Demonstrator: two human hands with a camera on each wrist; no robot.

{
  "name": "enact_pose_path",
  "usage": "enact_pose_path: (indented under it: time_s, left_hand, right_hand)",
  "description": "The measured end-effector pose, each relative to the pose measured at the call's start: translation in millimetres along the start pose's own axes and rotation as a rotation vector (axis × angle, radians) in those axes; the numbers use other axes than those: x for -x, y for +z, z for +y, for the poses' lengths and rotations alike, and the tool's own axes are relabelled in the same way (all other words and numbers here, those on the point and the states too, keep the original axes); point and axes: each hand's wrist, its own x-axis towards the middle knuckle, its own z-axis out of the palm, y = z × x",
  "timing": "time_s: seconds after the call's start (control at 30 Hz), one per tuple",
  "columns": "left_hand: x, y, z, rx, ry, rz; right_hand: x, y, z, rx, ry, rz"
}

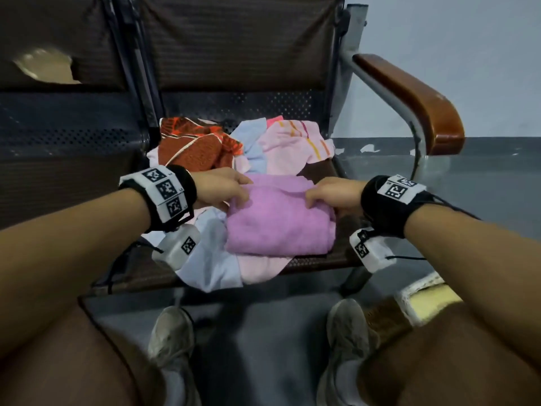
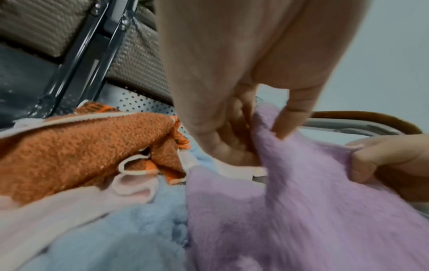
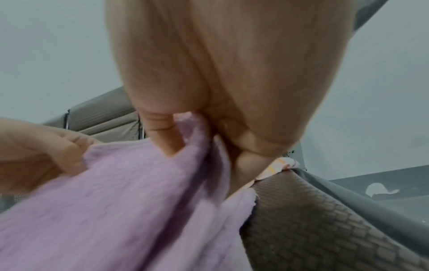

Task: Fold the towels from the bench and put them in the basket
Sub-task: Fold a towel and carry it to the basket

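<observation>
Lilac towel (image 1: 279, 221) lying folded at the bench seat (image 1: 322, 260) front edge, atop a pale blue towel (image 1: 210, 259) and a pink one (image 1: 259, 268). Left hand (image 1: 222, 186) and right hand (image 1: 333, 191) pinching its far corners, thumb against fingers. Orange patterned towel (image 1: 193, 148) and striped pink towel (image 1: 292, 148) lying heaped behind. Basket (image 1: 409, 310) standing on floor at right; contents not discernible.

Right hand (image 3: 209, 143) pinches purple towel (image 3: 116, 210) edge; left hand (image 3: 41, 152) grips far corner.
</observation>
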Motion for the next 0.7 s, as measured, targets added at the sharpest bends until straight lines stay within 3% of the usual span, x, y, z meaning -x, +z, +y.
enact_pose_path:
  time_s: [0.1, 0.2, 0.3, 0.4, 0.47, 0.57, 0.63, 0.7]
  left_hand:
    - [-34.7, -5.8, -8.8, 0.061, 0.086, 0.282]
    - [-69.7, -18.3, -19.5, -0.027, 0.13, 0.534]
    - [-89.7, -26.9, -25.0, -0.038, 0.117, 0.631]
    - [-92.3, -25.8, -25.8, -0.158, 0.138, 0.732]
    - [-85.1, -19.4, -25.6, -0.275, 0.198, 0.669]
    - [-63.6, -2.6, -31.4, -0.343, 0.232, 0.3]
    - [-51.8, 8.3, -42.5, -0.63, 0.222, 0.12]
    - [-45.5, 15.5, -55.1, -0.815, 0.183, 0.073]
  right_hand:
    - [-24.0, -8.7, 3.9, 0.095, -0.107, 0.242]
    - [-47.9, -14.9, 7.1, 0.144, -0.19, 0.408]
    - [-67.2, -16.0, 4.6, 0.181, -0.241, 0.509]
    - [-73.0, -13.3, -1.8, 0.222, -0.288, 0.487]
    - [-69.9, -9.8, -4.6, 0.348, -0.356, 0.452]
    - [-56.9, 3.1, -1.2, 0.484, -0.42, 0.314]
    - [-47.8, 14.1, 7.7, 0.623, -0.421, 0.162]
    - [-43.4, 21.7, 19.6, 0.754, -0.451, 0.078]
